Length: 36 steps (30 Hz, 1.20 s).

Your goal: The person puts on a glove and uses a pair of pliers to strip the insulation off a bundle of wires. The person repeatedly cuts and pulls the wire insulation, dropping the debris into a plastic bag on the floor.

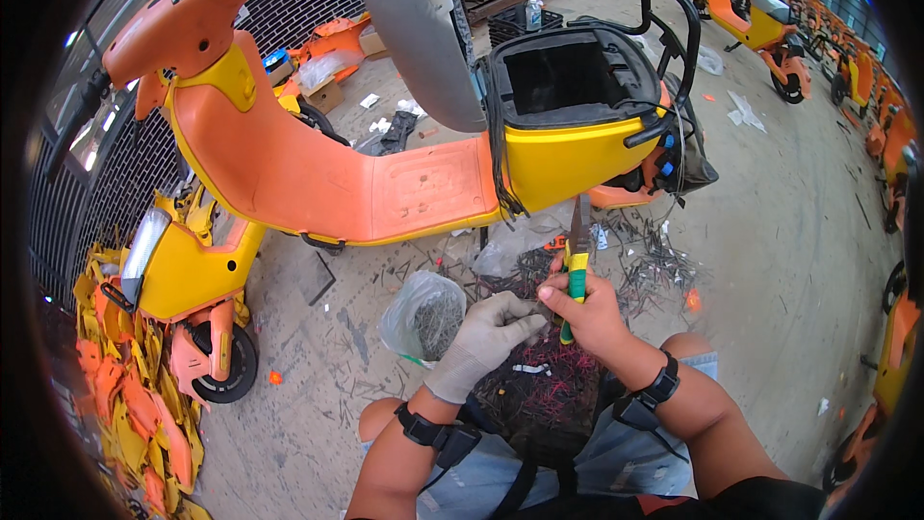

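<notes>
My right hand (595, 314), bare, is wrapped around pliers (577, 278) with green and yellow handles, their dark jaws pointing away from me. Its thumb and forefinger are pinched together beside the handle. Close on the left, my left hand (494, 336) wears a pale glove, its fingertips drawn together; whether it pinches a thin wire is too small to tell. Below both hands, red and black wire clippings (552, 383) lie in a heap between my knees, with a small white strip (532, 368) on top. A plastic-lined container (426, 314) of thin grey wire pieces stands beside the glove.
An orange and yellow scooter (433, 188) stands across the front, its grey seat (419, 36) raised and black cables (498, 144) hanging down. Clear plastic film (516, 238) and clippings litter the floor. Body panels (137, 404) are piled left; more scooters (758, 22) line the right.
</notes>
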### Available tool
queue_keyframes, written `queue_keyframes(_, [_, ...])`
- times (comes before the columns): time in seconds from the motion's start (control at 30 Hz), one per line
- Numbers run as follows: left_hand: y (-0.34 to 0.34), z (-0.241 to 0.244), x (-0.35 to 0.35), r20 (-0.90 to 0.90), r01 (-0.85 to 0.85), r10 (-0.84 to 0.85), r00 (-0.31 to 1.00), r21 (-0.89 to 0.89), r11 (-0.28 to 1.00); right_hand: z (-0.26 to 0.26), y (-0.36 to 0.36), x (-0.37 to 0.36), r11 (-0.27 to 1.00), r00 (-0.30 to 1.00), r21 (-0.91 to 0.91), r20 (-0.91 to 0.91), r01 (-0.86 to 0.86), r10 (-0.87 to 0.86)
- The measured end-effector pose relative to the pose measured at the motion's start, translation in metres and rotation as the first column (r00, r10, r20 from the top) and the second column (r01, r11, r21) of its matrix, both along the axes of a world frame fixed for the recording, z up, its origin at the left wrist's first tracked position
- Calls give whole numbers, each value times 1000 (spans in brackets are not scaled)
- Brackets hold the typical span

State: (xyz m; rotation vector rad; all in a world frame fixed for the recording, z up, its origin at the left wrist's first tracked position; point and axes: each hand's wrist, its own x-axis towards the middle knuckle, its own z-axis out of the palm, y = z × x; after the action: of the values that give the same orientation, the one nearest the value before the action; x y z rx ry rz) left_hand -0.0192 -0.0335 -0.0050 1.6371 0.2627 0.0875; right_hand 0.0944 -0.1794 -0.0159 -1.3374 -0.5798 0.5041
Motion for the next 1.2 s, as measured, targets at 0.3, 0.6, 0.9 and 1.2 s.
queue_keyframes(0.3, [-7,7,1,38,-41,43,998,-36,999,2,-2,6,1000,1000,6,-7,-6,6])
queue_keyframes(0.6, [-4,14,3,-69,-29,22,997,-92,995,-2,-1,8,1000,1000,0,-11,11,-11])
queue_keyframes(0.9, [0,-8,0,65,-48,48,997,-3,999,2,-1,6,1000,1000,1,-26,16,-16])
queue_keyframes(1.2, [0,8,-1,-37,75,-75,997,0,997,0,-3,13,1000,1000,6,4,28,-28])
